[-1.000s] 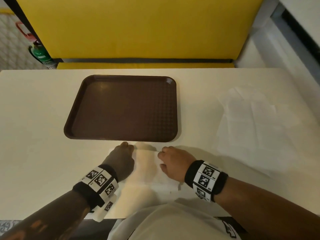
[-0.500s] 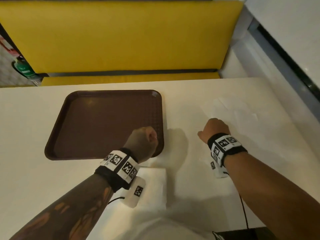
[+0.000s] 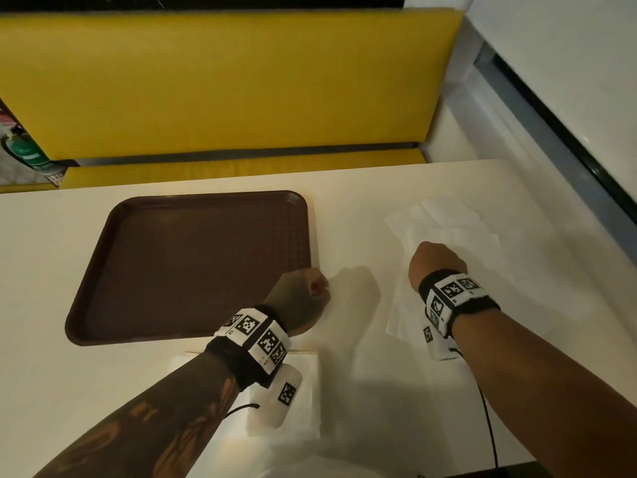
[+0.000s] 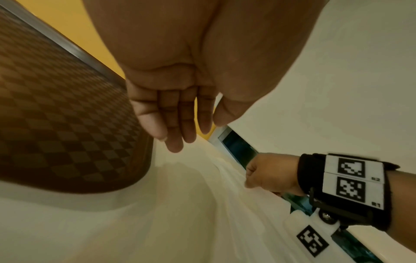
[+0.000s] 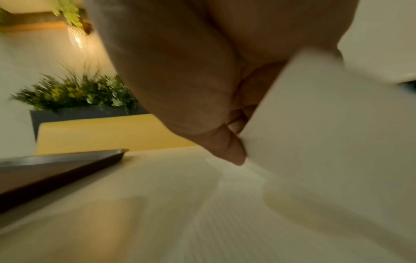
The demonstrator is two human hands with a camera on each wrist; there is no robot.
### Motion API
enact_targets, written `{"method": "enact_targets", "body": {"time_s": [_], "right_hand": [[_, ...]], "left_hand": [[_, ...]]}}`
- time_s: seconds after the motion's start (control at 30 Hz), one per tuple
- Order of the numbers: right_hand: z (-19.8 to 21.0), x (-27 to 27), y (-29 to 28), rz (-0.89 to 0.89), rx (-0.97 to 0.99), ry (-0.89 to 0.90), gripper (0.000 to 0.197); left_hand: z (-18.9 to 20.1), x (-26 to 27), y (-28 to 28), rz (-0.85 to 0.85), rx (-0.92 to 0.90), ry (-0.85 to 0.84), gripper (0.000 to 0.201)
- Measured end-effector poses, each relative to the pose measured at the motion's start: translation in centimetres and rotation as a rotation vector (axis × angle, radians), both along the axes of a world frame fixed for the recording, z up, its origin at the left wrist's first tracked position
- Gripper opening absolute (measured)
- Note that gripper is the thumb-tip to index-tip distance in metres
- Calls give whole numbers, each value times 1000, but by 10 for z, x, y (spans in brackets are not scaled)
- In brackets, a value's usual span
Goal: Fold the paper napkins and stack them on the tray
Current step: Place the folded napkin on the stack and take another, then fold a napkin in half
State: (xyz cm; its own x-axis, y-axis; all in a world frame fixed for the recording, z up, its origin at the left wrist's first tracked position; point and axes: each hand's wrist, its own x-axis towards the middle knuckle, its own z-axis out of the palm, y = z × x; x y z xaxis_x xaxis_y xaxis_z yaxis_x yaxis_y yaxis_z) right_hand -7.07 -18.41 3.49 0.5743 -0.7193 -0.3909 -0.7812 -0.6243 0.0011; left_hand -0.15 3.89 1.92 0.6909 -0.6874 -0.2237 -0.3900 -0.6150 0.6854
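Note:
The brown tray [image 3: 172, 263] lies bare on the cream table, left of centre. One folded white napkin [image 3: 310, 384] lies at the table's front edge, partly under my left wrist. My left hand [image 3: 303, 294] hovers over the tray's near right corner; in the left wrist view its fingers [image 4: 178, 124] are straight and hold nothing. A loose pile of unfolded napkins [image 3: 455, 219] lies to the right. My right hand [image 3: 434, 260] is at the pile's near side and pinches a white sheet [image 5: 315, 115] between thumb [image 5: 225, 147] and fingers, its edge raised off the table.
A yellow bench [image 3: 224, 91] runs behind the table's far edge. A white ledge and dark window strip [image 3: 568, 139] border the right side. A green bottle [image 3: 24, 153] stands far left. Bare tabletop [image 3: 351, 236] separates tray and pile.
Both hands left the folded napkin at the front edge. The right hand went right to the pile and took hold of a sheet; the left hand rose to the tray's corner.

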Motion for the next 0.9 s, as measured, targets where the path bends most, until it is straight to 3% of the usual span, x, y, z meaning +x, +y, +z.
{"method": "enact_targets", "body": {"time_s": [0.17,0.33,0.47,0.57,0.7,0.77,0.83,0.9], "right_hand": [[25,2,31,127,-28,-97,11],[45,2,81,348,77,-333,17],[50,-1,110,462,206,-431,18],[49,-3,113,577,266,-491,20],[50,-7,102,689,342,-676,21],[48,-10,89,597,307,-800,18],[43,-13,71,362,266,-893,21],[34,-13,50,79,331,-820,31]], "left_hand": [[10,-2,-13,-7,-58,111,21],[23,-8,-19,150,-334,613,37],[29,-6,-16,197,-544,876,44],[28,-2,-11,325,-700,924,37],[23,6,-3,409,-717,842,28],[26,7,-1,406,-736,841,27],[30,8,-2,396,-749,830,28],[32,10,-2,393,-777,845,30]]}}
